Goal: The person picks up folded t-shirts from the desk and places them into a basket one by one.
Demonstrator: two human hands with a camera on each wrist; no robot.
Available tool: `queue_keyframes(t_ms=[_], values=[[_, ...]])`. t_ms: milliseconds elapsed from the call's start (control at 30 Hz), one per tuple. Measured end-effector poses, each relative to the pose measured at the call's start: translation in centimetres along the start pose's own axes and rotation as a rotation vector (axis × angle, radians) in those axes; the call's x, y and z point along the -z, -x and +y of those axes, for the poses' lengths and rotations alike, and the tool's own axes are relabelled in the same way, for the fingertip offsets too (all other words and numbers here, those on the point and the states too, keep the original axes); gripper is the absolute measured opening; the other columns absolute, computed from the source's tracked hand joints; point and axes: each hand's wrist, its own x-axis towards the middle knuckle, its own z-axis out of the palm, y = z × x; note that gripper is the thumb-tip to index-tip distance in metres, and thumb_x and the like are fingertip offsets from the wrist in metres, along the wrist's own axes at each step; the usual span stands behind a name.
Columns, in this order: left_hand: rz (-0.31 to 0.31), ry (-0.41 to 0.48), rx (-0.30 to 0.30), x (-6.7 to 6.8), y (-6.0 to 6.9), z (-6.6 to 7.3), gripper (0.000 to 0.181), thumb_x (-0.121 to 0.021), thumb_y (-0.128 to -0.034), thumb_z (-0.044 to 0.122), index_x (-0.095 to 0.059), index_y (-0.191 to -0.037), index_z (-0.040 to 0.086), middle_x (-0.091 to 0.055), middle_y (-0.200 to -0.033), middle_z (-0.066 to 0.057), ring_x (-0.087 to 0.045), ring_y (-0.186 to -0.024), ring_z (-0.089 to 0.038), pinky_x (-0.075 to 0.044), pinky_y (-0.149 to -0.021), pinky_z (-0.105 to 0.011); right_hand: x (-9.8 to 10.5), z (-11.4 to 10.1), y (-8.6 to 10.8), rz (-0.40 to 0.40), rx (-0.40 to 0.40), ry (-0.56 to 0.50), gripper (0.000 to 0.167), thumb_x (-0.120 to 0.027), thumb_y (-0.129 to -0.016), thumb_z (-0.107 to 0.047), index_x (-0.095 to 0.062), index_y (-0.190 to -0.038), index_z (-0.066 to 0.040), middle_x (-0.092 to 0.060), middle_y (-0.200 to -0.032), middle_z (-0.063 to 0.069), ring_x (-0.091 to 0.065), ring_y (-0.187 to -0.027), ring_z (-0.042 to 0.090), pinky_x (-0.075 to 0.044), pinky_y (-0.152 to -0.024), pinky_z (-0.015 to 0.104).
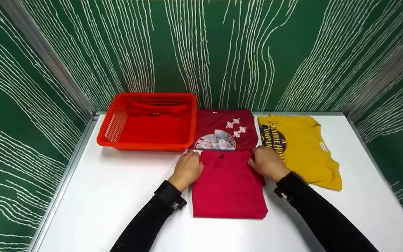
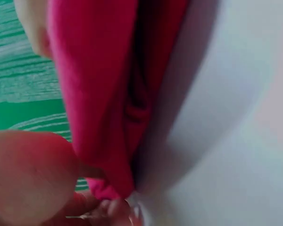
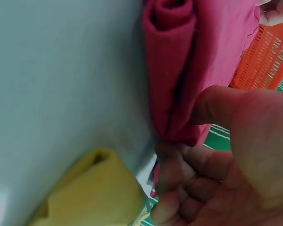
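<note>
A crimson-pink folded shirt point(image 1: 227, 190) lies on the white table in front of the person. My left hand point(image 1: 188, 168) pinches its far left corner, with the thumb against the cloth in the left wrist view. At the far right corner my right hand point(image 1: 268, 163) does the same: the right wrist view has the thumb on top and curled fingers point(image 3: 172, 165) below the folded layers. Just beyond the far edge is a maroon shirt point(image 1: 247, 134) with a pale floral print. The yellow shirt point(image 1: 304, 147) with dark lettering lies right beside the right hand.
A red plastic basket point(image 1: 147, 146) with red cloth point(image 1: 159, 109) inside stands at the back left, touching or close to the maroon shirt. Green walls point(image 1: 222, 45) with white streaks enclose the white table point(image 1: 128, 196) at the back and sides.
</note>
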Motion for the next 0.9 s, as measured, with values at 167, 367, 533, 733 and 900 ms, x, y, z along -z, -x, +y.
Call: queue_keyframes(t_ms=[167, 367, 533, 733, 900], values=[[-0.057, 0.137, -0.003, 3.2, 1.2, 1.5, 0.018, -0.072, -0.0936, 0.018, -0.069, -0.1, 0.001, -0.071, -0.103, -0.018, -0.072, -0.101, -0.042, -0.059, -0.094, -0.052, -0.6, 0.2, 0.3, 0.039, -0.031, -0.092, 0.025, -0.068, -0.103, -0.027, -0.068, -0.098, -0.002, -0.067, -0.092, 0.015, -0.063, -0.085, 0.032, -0.055, -0.083, 0.049], [-0.036, 0.29, 0.02, 5.0, 1.8, 2.3, 0.032, -0.069, -0.0958, 0.014, -0.07, -0.125, -0.001, -0.079, -0.117, -0.022, -0.076, -0.111, -0.04, -0.061, -0.1, -0.052, 1.2, 0.2, 1.2, 0.067, -0.024, -0.198, 0.022, -0.067, -0.102, -0.025, -0.07, -0.106, -0.003, -0.065, -0.083, 0.011, -0.06, -0.077, 0.026, -0.048, -0.071, 0.037], [-0.029, 0.334, -0.074, 6.0, 2.2, 2.4, 0.047, -0.063, -0.0949, 0.011, -0.07, -0.138, -0.006, -0.077, -0.131, -0.023, -0.073, -0.126, -0.04, -0.057, -0.109, -0.059, 2.8, 0.2, 1.9, 0.095, 0.044, -0.227, 0.027, -0.07, -0.1, -0.021, -0.079, -0.116, -0.001, -0.074, -0.09, 0.009, -0.063, -0.083, 0.026, -0.051, -0.08, 0.04], [-0.047, 0.407, -0.1, 7.6, 2.6, 3.1, 0.036, -0.065, -0.0975, 0.012, -0.077, -0.129, 0.0, -0.078, -0.127, -0.015, -0.072, -0.125, -0.033, -0.056, -0.112, -0.048, 4.9, 0.5, 2.9, 0.043, 0.071, -0.302, 0.03, -0.071, -0.103, -0.021, -0.079, -0.124, -0.003, -0.078, -0.105, 0.012, -0.065, -0.093, 0.025, -0.055, -0.088, 0.039], [-0.024, 0.436, -0.113, 9.1, 3.3, 2.7, 0.032, -0.068, -0.097, 0.01, -0.076, -0.128, 0.007, -0.077, -0.115, -0.009, -0.07, -0.092, -0.018, -0.059, -0.086, -0.035, 5.6, 0.5, 3.2, 0.097, 0.091, -0.329, 0.025, -0.071, -0.103, -0.018, -0.077, -0.122, -0.004, -0.077, -0.104, 0.012, -0.063, -0.087, 0.023, -0.053, -0.077, 0.03]])
